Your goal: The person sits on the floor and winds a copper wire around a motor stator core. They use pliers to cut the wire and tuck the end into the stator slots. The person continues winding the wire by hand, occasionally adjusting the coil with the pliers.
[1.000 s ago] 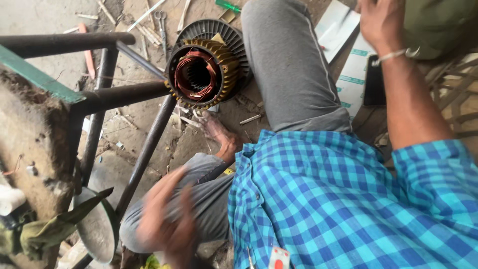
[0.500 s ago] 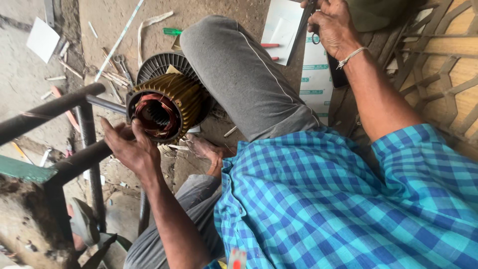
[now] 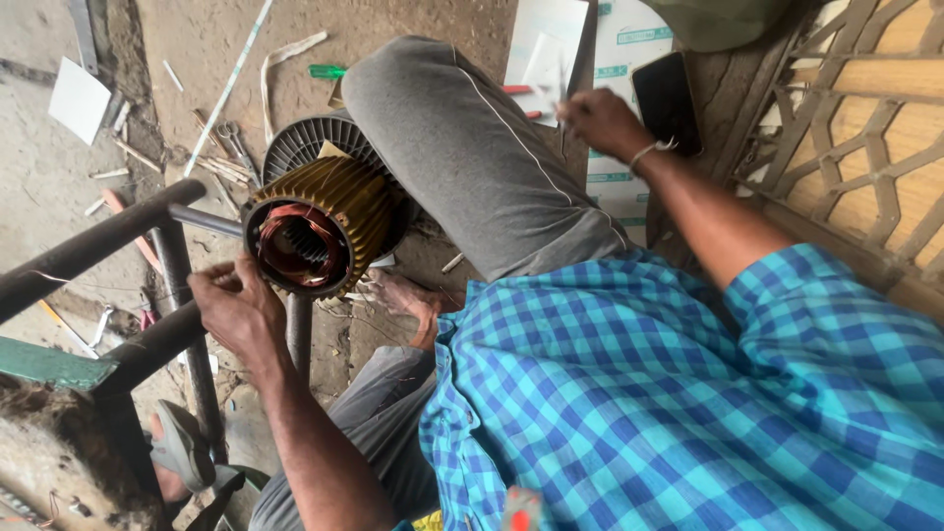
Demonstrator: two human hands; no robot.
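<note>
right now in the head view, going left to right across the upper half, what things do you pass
white paper scrap → scissors → motor stator with copper windings → raised grey-trousered knee → right hand → black phone → wooden lattice panel

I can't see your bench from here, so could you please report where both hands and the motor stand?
Left hand on rim of ribbed, gold-coloured motor stator, grip unclear. Right hand holds thin white strip over papers. Grey-trousered knee lies between.
</note>
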